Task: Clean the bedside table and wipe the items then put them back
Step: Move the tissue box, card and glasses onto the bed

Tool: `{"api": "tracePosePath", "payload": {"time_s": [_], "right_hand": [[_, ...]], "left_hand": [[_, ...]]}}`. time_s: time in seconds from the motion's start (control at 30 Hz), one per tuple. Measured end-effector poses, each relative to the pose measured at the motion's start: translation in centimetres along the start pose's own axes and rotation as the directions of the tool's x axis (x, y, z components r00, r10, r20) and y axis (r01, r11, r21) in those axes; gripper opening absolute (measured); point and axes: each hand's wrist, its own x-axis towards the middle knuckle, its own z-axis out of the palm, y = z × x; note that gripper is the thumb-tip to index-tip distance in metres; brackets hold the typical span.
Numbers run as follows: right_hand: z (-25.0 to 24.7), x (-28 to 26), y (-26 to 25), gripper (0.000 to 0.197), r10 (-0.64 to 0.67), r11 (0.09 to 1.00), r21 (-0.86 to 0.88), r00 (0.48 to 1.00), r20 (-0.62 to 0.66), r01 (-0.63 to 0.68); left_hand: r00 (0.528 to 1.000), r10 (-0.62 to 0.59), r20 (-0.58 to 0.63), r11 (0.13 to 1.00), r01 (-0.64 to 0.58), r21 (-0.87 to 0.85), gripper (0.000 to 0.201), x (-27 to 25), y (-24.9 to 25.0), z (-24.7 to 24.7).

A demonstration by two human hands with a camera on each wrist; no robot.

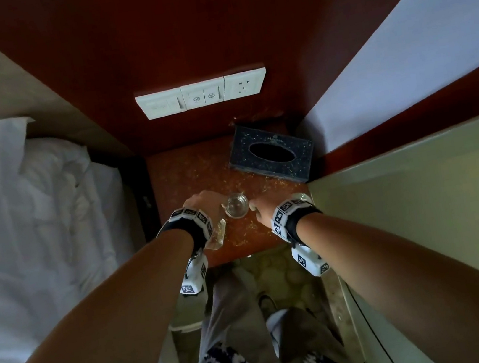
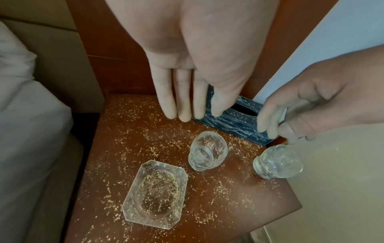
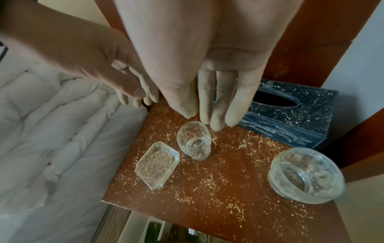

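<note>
Mostly crumb-dusted glasses (image 2: 207, 153), ashtray (image 2: 154, 195), tissue box (image 3: 290, 115)

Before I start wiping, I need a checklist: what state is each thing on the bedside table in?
Bedside table: strewn with crumbs.
Ashtray: flat, crumbs inside.
Middle glass: upright, dusty.
Right glass: upright, dusty.
Tissue box: speckled, slot dark.
Left hand: open.
Right hand: open.
</note>
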Motion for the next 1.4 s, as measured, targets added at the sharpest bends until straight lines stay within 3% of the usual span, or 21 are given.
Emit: {"api": "tracePosePath", "payload": {"time_s": [0.33,0.6,0.73,0.9,1.1,1.23,1.4], "right_hand": [[3.6,7.1,0.9,0.051,-0.028,0.993,-0.117,0.999,0.046,0.033],[4.5,9.3,0.6,0.03,-0.021,0.972,-0.231,0.998,0.052,0.032],[4.4,9.7,0.4,0.03,0.003,0.973,-0.232,0.998,0.063,0.012],[2.8,7.9,0.8,0.034,-0.044,0.966,-0.254,0.999,0.012,0.046],[-0.6,3.3,0.9,0.034,-0.071,0.977,-0.206,0.993,-0.096,0.05],[-3.5,-0.8,0.9,0.029,-0.087,0.982,-0.178,0.981,-0.172,0.056],[-7.2,-6.1,0.6,0.035,-0.114,0.983,-0.17,0.954,-0.278,0.068]], "left_hand": [[0.993,0.085,0.08,0.972,-0.1,0.211,0.029,6.8,-0.5,4.6],[0.992,0.084,0.099,0.936,-0.113,0.334,0.019,8.3,-0.3,5.4],[0.992,0.078,0.095,0.939,-0.105,0.328,0.018,8.4,0.1,5.3],[0.992,0.099,0.079,0.961,-0.116,0.25,0.029,7.0,0.8,3.7],[0.992,0.116,0.045,0.963,-0.123,0.24,0.025,3.4,1.9,-0.7],[0.997,0.081,-0.012,0.97,-0.076,0.233,0.028,-0.4,3.2,-4.5],[0.986,0.13,-0.101,0.963,-0.101,0.251,0.04,-6.3,4.7,-9.1]]}}
